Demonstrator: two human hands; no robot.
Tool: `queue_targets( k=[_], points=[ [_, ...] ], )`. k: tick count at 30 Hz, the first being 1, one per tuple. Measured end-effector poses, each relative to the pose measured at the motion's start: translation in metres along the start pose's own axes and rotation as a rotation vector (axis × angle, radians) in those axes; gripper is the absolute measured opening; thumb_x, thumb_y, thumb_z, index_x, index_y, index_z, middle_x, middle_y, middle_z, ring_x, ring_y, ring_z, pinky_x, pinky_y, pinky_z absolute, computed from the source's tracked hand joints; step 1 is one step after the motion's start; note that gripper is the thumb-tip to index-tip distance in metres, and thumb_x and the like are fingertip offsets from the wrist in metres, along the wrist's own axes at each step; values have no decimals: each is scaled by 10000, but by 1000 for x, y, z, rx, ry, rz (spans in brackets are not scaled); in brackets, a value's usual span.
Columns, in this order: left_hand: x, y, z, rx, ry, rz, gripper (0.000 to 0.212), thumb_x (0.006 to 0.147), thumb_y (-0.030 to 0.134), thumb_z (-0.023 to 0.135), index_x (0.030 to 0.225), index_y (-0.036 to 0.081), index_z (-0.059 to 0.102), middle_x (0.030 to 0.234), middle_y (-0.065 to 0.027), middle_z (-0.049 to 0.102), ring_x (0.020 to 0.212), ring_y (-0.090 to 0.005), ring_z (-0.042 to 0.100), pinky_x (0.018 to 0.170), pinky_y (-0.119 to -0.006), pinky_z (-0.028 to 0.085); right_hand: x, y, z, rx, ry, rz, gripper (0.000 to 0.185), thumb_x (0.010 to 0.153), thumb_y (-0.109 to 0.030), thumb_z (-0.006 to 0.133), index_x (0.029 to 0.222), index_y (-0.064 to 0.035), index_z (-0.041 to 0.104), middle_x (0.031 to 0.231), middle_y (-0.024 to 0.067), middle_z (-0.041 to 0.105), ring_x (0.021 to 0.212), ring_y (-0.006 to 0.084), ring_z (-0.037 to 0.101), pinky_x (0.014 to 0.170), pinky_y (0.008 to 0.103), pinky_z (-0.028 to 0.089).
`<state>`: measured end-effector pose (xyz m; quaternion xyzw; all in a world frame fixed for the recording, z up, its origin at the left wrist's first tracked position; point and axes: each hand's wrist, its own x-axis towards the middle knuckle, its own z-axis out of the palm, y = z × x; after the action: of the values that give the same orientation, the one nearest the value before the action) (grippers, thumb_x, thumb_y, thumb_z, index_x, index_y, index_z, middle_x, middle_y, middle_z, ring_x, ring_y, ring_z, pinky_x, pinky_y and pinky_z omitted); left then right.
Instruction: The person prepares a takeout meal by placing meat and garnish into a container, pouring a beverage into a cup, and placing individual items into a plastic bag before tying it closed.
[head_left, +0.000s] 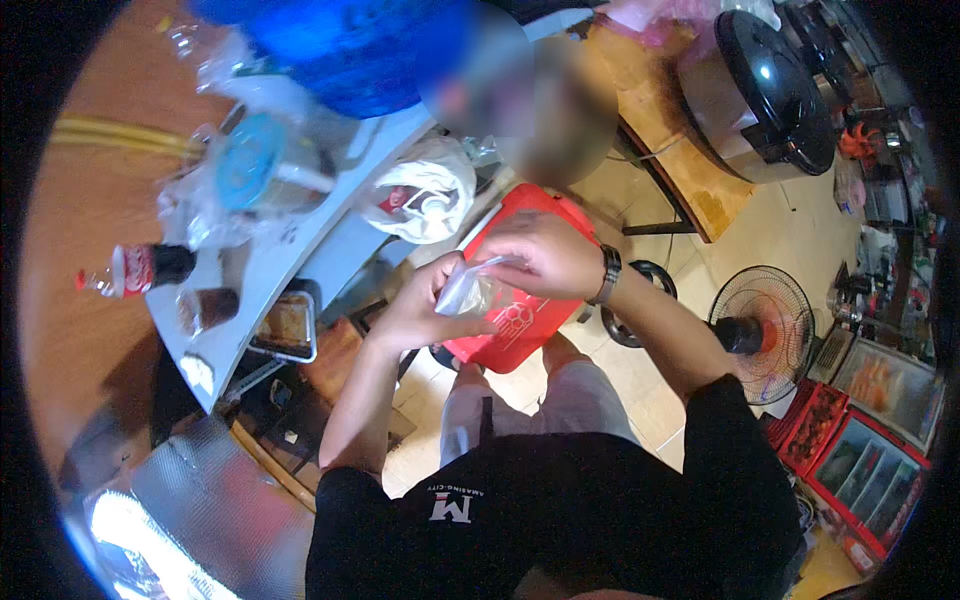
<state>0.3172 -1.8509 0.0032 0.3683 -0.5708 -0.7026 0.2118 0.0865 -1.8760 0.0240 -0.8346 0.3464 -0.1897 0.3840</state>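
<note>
My left hand (417, 309) grips a small clear plastic bag (466, 294) from the side, its thumb spread along the lower edge. Something pale sits inside the bag, too unclear to name. At the bag's upper edge, the bent fingers of my right hand (546, 253) pinch the plastic; a dark watch (608, 274) circles that wrist. Directly beneath both hands is a red plastic surface (517, 324) with a white ball print, apparently the top of a box or stool. It stands in front of my legs, partly hidden by the hands.
Left, a pale blue table (289, 236) holds a cola bottle (135, 271), a dark drink (212, 307) and a blue-topped container (247, 161). A white plastic bag (442, 180) is beside its edge. Right are a floor fan (761, 330) and a large black-lidded cooker (750, 105) on a wooden table (716, 206).
</note>
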Motion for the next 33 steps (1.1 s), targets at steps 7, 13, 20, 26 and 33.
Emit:
queue_targets(
  k=[7,13,20,26,33],
  points=[
    [-152,18,-55,-270,97,-130,167,905,137,636,1009,8,651,841,-30,657,731,-90,602,707,-282,515,29,-108,24,480,369,108,327,966,-264,546,838,19,648,637,-22,575,589,36,462,537,238,405],
    [-216,-77,-84,-830,410,314,613,845,533,602,1233,63,537,1212,-79,570,1053,-194,554,880,-346,444,31,-169,91,670,775,293,396,985,-296,516,715,-9,557,624,-78,432,614,32,361,555,223,331],
    [-205,-40,-35,-949,543,333,288,832,77,689,1093,68,566,1026,-86,645,944,-172,614,804,-338,500,11,-176,151,381,914,639,415,936,-380,573,740,-16,550,647,-1,453,603,69,386,564,268,362],
    [-230,-24,-42,-815,413,261,143,824,7,672,955,49,631,889,-64,679,756,-142,652,697,-282,532,18,-229,179,-95,887,77,287,828,-191,720,927,-45,494,872,54,490,731,85,495,628,274,434],
    [-246,1,-39,-929,415,223,224,860,105,647,1017,-44,591,941,-136,674,819,-228,671,752,-327,551,60,-239,170,996,344,-32,318,847,72,608,863,-119,354,710,-25,504,587,70,537,541,207,434]
  ],
)
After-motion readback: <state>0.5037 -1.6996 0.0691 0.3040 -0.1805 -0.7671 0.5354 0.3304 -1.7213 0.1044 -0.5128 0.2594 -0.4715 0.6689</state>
